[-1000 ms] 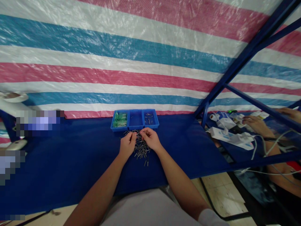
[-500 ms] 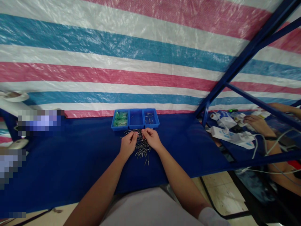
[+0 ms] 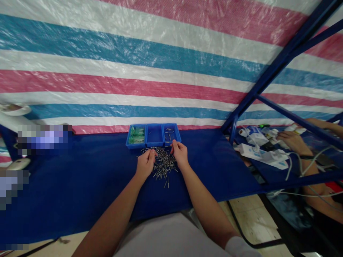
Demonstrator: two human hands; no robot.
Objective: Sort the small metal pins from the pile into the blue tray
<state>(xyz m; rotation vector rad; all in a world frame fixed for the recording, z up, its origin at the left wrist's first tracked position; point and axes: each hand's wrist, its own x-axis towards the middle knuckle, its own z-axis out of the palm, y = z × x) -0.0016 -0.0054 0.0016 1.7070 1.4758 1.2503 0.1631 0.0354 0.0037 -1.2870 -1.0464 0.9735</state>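
A loose pile of thin metal pins or bits (image 3: 163, 162) lies on the dark blue table cover. My left hand (image 3: 145, 162) is at the left edge of the pile, thumb and fingers pinched together; whatever is in them is too small to make out. Over the right edge of the pile, close to the front of the right-hand bin, my right hand (image 3: 180, 152) is also closed in a pinch, its contents hidden. Behind the pile stand three joined blue bins: the left bin (image 3: 128, 140) holds green-tinted packets, the middle bin (image 3: 154, 135) one small piece, the right bin (image 3: 178, 135) several metal pieces.
A striped plastic sheet (image 3: 160, 85) hangs behind the table. Blue metal frame bars (image 3: 257, 87) rise on the right. Beyond them are a white power strip (image 3: 264, 156), cables and another person's hand (image 3: 293, 142). A pale object with a blurred-out patch stands at far left.
My right hand has moved to the right, from the middle of the pile toward the right-hand bin. My left hand has hardly moved.
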